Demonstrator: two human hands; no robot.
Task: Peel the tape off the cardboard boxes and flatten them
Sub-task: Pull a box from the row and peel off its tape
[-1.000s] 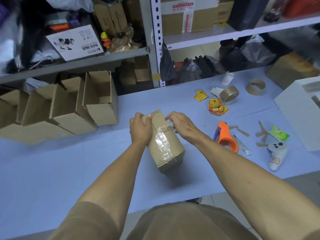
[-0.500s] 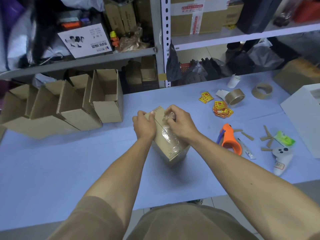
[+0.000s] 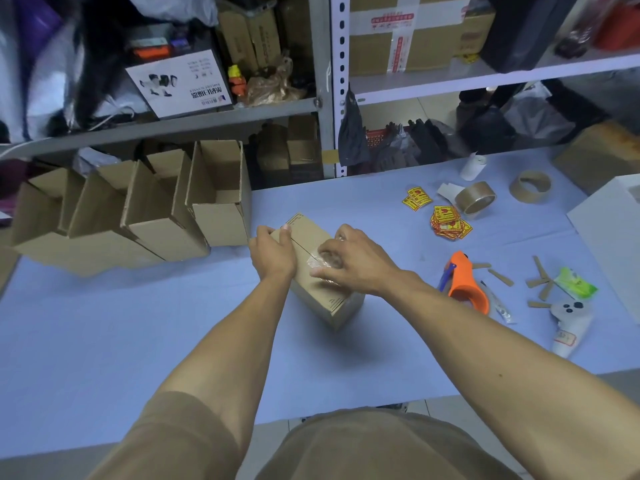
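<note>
Right hand (image 3: pixel 356 261) pinches tape (image 3: pixel 320 263) on box (image 3: pixel 313 237).

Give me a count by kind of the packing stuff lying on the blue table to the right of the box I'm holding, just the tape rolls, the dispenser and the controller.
Tape rolls: 2, a brown tape roll and a bare cardboard core
Orange tape dispenser: 1
White controller: 1
Total: 4

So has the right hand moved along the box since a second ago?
Yes. The right hand slid toward the person along the box, nearer its close end.
</note>
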